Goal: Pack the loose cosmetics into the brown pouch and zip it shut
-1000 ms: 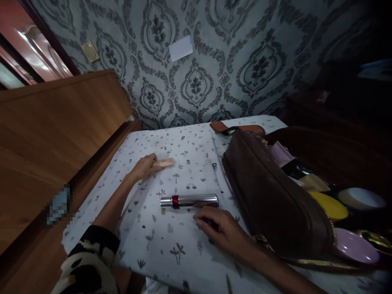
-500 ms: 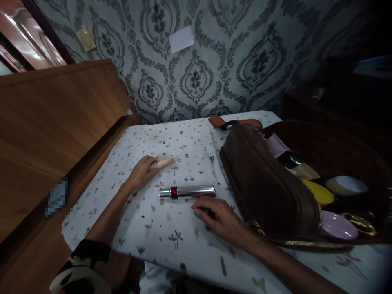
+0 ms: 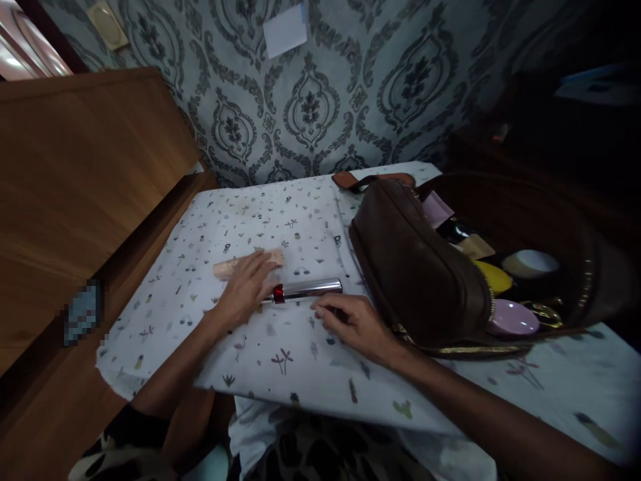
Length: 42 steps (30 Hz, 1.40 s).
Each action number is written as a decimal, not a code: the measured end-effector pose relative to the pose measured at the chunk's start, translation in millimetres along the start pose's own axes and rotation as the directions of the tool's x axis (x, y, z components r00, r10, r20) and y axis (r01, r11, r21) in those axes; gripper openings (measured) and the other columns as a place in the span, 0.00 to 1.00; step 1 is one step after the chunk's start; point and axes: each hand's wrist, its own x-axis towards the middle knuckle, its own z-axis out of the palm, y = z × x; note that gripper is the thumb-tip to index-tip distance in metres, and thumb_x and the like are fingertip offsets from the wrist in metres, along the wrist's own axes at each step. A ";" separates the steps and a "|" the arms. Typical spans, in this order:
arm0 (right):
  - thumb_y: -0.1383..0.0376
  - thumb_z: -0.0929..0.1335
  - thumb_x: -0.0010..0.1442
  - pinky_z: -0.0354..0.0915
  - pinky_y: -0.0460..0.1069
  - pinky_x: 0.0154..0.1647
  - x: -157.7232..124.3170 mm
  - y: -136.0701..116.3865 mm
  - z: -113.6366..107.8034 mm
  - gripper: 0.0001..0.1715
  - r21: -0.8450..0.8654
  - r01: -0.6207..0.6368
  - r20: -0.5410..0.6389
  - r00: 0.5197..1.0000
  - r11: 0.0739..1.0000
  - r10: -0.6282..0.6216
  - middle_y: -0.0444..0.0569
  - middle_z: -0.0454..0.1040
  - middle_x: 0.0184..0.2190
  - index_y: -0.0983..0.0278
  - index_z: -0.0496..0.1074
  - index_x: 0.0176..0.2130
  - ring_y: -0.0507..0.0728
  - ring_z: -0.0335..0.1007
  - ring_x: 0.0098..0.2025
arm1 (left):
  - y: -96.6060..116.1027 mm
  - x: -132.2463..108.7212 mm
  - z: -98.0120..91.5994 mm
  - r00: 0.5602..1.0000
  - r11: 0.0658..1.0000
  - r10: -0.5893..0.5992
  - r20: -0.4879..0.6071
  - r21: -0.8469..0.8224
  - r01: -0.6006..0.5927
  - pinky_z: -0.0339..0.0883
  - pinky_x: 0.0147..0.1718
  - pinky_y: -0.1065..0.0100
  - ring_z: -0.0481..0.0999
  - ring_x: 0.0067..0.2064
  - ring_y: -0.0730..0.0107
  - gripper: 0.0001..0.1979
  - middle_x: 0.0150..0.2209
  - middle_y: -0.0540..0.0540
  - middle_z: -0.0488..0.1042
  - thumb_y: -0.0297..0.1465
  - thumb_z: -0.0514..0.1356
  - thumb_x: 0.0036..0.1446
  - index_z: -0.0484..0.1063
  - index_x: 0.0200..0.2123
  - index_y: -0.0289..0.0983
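Observation:
A peach squeeze tube [image 3: 225, 268] lies on the patterned cloth, left of centre. My left hand [image 3: 244, 287] reaches across it, palm down and fingers outstretched, covering its middle; whether the fingers touch it I cannot tell. Beside those fingertips lies a shiny silver cosmetic tube [image 3: 315, 288] with a red band, its left end partly hidden by the hand. My right hand [image 3: 354, 322] rests on the cloth just below the silver tube's right end. Its fingers are curled in, thumb and forefinger close together, with nothing visible between them.
On the right stands a brown zipped bag [image 3: 408, 267], open, holding a yellow item [image 3: 493, 275], a lilac oval item [image 3: 515, 316] and other cosmetics. The cloth-covered table [image 3: 260, 214] meets a wallpapered wall [image 3: 310, 107]. A wooden panel [image 3: 90, 147] stands at left.
My left hand has let go of the peach tube's end and moved right over it. The tube now lies further left. My right hand stays by the silver tube. The view has tilted down.

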 end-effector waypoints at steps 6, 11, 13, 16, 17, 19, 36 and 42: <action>0.63 0.63 0.70 0.70 0.52 0.43 -0.4 0.9 -2.9 0.13 -0.163 0.143 -0.290 0.939 0.976 -0.186 0.52 0.76 0.35 0.64 0.76 0.42 0.58 0.73 0.40 | 43.0 -11.9 19.9 0.987 0.981 0.158 0.008 0.116 -0.157 0.58 0.68 0.44 0.66 0.69 0.51 0.22 0.62 0.35 0.73 0.42 0.47 0.74 0.65 0.61 0.35; 0.64 0.62 0.71 0.68 0.58 0.54 -0.8 6.6 -2.4 0.12 -0.245 0.140 -0.239 0.950 0.959 -0.200 0.56 0.76 0.45 0.63 0.74 0.49 0.62 0.71 0.51 | 55.3 -25.0 3.9 0.988 0.990 0.143 0.067 0.008 -0.143 0.67 0.58 0.49 0.76 0.58 0.54 0.17 0.55 0.38 0.77 0.40 0.50 0.73 0.66 0.59 0.41; 0.64 0.62 0.71 0.68 0.58 0.54 -1.9 8.8 0.3 0.13 -0.255 0.141 -0.150 0.972 0.957 -0.183 0.56 0.76 0.45 0.64 0.73 0.49 0.62 0.70 0.50 | 57.9 -26.9 0.9 0.989 0.994 0.113 0.096 -0.015 -0.113 0.70 0.52 0.52 0.77 0.52 0.56 0.16 0.52 0.40 0.77 0.42 0.52 0.72 0.67 0.56 0.41; 0.61 0.66 0.70 0.67 0.58 0.54 -3.6 10.8 4.6 0.13 -0.326 0.156 -0.002 0.986 0.933 -0.165 0.56 0.76 0.45 0.65 0.73 0.50 0.62 0.68 0.50 | 59.1 -27.1 5.5 0.992 0.996 0.077 0.096 0.043 -0.081 0.73 0.45 0.56 0.78 0.45 0.56 0.17 0.45 0.42 0.77 0.44 0.55 0.70 0.67 0.54 0.41; 0.61 0.68 0.69 0.67 0.58 0.54 -3.9 11.0 5.5 0.14 -0.360 0.158 0.035 0.987 0.919 -0.156 0.56 0.75 0.45 0.65 0.73 0.52 0.63 0.67 0.50 | 58.7 -26.6 8.3 0.993 0.994 0.072 0.093 0.071 -0.079 0.73 0.43 0.57 0.78 0.43 0.57 0.16 0.43 0.42 0.77 0.44 0.55 0.70 0.68 0.54 0.41; 0.61 0.72 0.65 0.67 0.57 0.54 -4.1 10.0 5.7 0.19 -0.433 0.151 0.082 0.988 0.889 -0.128 0.55 0.75 0.47 0.64 0.71 0.54 0.63 0.67 0.51 | 56.1 -24.8 12.8 0.992 0.992 0.074 0.098 0.098 -0.084 0.73 0.37 0.60 0.78 0.39 0.58 0.15 0.41 0.44 0.77 0.45 0.56 0.69 0.69 0.50 0.42; 0.47 0.74 0.57 0.59 0.44 0.23 -3.1 -16.5 -2.8 0.25 0.599 -0.382 0.303 0.922 0.704 0.243 0.37 0.68 0.24 0.63 0.66 0.37 0.47 0.61 0.20 | 66.0 45.9 -39.9 0.867 0.871 -0.327 -0.375 -0.477 0.121 0.74 0.25 0.72 0.79 0.24 0.70 0.20 0.23 0.49 0.79 0.38 0.56 0.66 0.76 0.23 0.39; 0.38 0.79 0.42 0.65 0.44 0.23 1.7 -8.7 -2.0 0.43 0.763 -0.480 0.501 0.863 0.433 0.073 0.39 0.74 0.26 0.62 0.64 0.42 0.49 0.67 0.18 | 76.7 77.4 -43.9 0.946 0.839 -0.260 -0.192 -0.531 0.122 0.71 0.25 0.72 0.75 0.24 0.71 0.21 0.22 0.48 0.77 0.42 0.58 0.64 0.76 0.23 0.37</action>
